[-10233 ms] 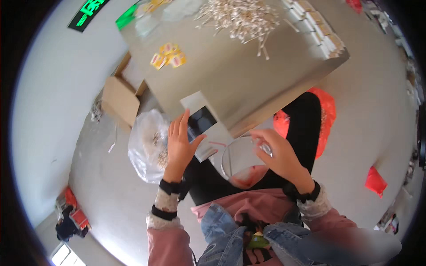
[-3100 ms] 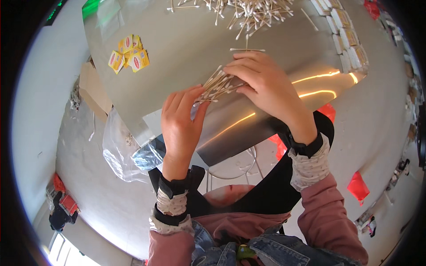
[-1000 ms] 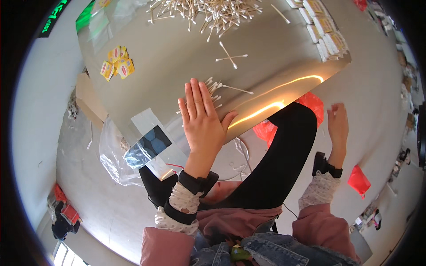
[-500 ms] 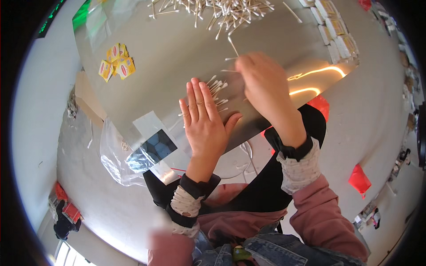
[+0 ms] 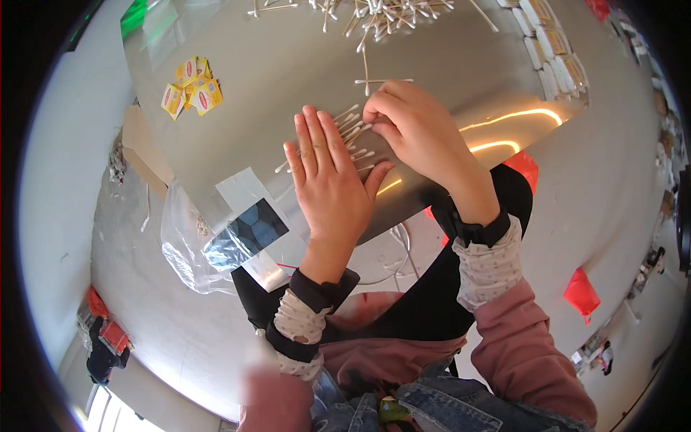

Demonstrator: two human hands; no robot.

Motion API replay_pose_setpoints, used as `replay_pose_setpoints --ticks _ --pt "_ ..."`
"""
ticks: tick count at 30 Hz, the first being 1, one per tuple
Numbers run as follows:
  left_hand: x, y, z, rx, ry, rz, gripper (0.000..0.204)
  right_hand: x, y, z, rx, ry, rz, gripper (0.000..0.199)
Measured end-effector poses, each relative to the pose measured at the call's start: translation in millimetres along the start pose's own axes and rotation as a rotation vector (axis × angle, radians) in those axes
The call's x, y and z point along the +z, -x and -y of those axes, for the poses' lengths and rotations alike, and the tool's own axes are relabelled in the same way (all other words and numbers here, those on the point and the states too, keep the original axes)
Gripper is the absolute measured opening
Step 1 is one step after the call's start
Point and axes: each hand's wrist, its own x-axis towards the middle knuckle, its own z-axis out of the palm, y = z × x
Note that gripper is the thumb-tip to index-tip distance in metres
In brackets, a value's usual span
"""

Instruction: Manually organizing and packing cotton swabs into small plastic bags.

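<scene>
My left hand [image 5: 331,187] lies flat on the metal tabletop, fingers stretched out and thumb spread. Beneath it is a small group of cotton swabs [image 5: 353,131], whose white tips stick out on both sides of the fingers. My right hand [image 5: 421,133] is beside it, thumb and forefinger pinched on the end of a cotton swab at the group's right side. Just beyond the right hand, two loose cotton swabs [image 5: 385,81] lie almost crosswise to each other. Farther off is a large scattered heap of cotton swabs [image 5: 389,16].
Yellow-and-white packets [image 5: 192,88] lie in a small pile at the far left. Stacked small packs [image 5: 554,50] line the table's right edge. A clear plastic bag [image 5: 188,241] hangs by the front left edge, near a dark patterned sheet [image 5: 255,229]. A red bag [image 5: 581,295] is on the floor.
My right hand has moved left and nearer, bringing its fingertips to the swabs beside my left hand. The left hand stays flat on them, slightly shifted in view.
</scene>
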Motion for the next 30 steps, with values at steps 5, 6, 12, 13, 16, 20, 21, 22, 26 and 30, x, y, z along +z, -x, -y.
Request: replay_pose_setpoints --ticks 5,6,12,13,16,20,21,22,26,30 --pt "1.2 -2.4 1.1 0.006 -0.073 -0.008 0.100 -5.9 -1.2 -1.9 0.002 0.098 0.100 0.013" --pt "1.9 -2.9 0.8 0.002 -0.087 -0.021 0.101 -7.1 -0.9 -1.5 0.002 0.099 0.094 0.013" --pt "5.7 -4.5 0.7 0.008 -0.108 -0.007 0.102 -6.8 19.0 -4.6 0.016 0.052 0.029 0.014" --pt "6.8 -3.5 3.1 0.033 -0.086 -0.007 0.102 0.6 20.8 -3.9 0.013 0.102 0.029 0.012" --pt "10.0 -1.1 10.0 0.045 -0.105 -0.035 0.099 11.3 23.4 8.2 0.040 0.296 -0.022 0.012" --pt "11.3 -0.8 7.8 0.070 -0.123 -0.058 0.095 17.6 34.5 13.0 0.068 0.393 -0.149 0.015" --pt "10.8 -1.9 8.0 0.075 -0.129 -0.063 0.094 19.5 35.3 12.8 0.070 0.396 -0.152 0.016" --pt "11.3 -2.5 8.6 0.076 -0.133 -0.065 0.093 19.2 36.5 13.8 0.071 0.397 -0.150 0.017" --pt "13.6 -1.1 4.7 0.109 -0.104 -0.075 0.092 13.9 47.7 14.3 0.093 0.431 -0.150 0.017" --pt "15.6 1.0 16.8 0.088 -0.110 -0.084 0.090 -20.1 75.3 36.9 0.391 0.364 -0.119 0.011"
